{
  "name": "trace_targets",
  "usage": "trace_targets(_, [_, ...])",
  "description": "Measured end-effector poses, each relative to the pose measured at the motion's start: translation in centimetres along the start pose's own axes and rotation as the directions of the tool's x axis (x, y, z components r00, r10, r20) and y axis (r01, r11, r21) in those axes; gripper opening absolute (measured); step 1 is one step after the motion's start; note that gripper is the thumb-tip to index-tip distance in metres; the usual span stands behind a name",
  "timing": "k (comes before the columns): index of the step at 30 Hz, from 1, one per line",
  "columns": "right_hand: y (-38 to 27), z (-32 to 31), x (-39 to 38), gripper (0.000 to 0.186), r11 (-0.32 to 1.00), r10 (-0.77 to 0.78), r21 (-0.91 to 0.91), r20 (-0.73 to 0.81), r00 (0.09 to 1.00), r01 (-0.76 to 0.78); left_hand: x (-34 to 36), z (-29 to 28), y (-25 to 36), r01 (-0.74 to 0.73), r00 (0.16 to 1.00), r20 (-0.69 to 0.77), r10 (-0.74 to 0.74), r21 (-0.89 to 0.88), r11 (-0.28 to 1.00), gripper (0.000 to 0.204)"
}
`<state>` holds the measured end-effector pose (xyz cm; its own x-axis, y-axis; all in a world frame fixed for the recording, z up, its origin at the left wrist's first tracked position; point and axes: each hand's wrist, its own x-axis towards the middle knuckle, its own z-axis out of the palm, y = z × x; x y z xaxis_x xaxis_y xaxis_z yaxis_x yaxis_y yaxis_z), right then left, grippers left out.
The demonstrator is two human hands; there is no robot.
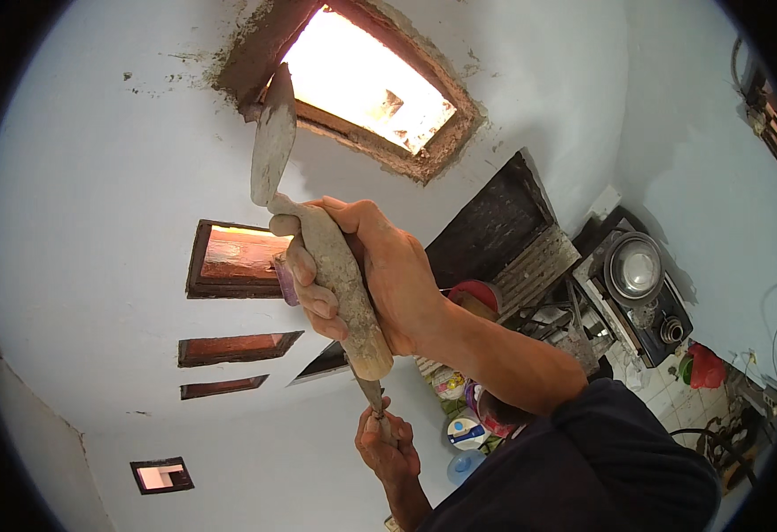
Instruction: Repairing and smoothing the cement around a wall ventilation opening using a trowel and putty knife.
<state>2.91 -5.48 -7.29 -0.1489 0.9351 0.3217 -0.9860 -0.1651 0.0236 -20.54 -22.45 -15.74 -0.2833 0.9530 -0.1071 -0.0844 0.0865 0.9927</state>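
Observation:
In my right hand (388, 266), the fingers are wrapped round the cement-crusted handle of a trowel (273, 146). Its grey, pointed blade rises toward the upper left and overlaps the lower left corner of a bright window opening (366, 80); whether it touches the frame I cannot tell. Rough mortar edges that opening. Lower down, my left hand (388, 448) is closed on a small tool with a narrow metal blade (371, 392). The trowel's handle end partly covers that blade, so its exact kind is unclear.
A black gas stove (650, 328) bearing a round metal pan (634, 268) stands at right, beside a dark board (495, 217) and wooden slats (530, 275). Smaller framed openings (239, 348) line the pale wall. Tubs and a blue container (466, 465) sit behind my right arm.

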Motion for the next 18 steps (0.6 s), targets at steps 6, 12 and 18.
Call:
trace_targets(6, [-0.3, 0.2, 0.2, 0.039, 0.999, -0.038, 0.036, 0.016, 0.999, 0.038, -0.3, 0.2, 0.2, -0.004, 1.000, 0.017, 0.003, 0.067, 0.998, 0.093])
trace_targets(12, [-0.2, 0.8, 0.4, 0.040, 0.998, -0.053, -0.014, 0.017, 0.998, 0.054, -0.3, -0.4, 0.0, 0.045, 0.997, 0.060, -0.047, 0.034, 0.998, 0.072])
trace_targets(18, [0.4, 0.6, 0.7, 0.040, 0.999, -0.038, 0.020, 0.042, 0.998, 0.037, -0.4, -0.1, -0.2, 0.030, 0.998, 0.062, -0.030, 0.016, 0.999, 0.065])
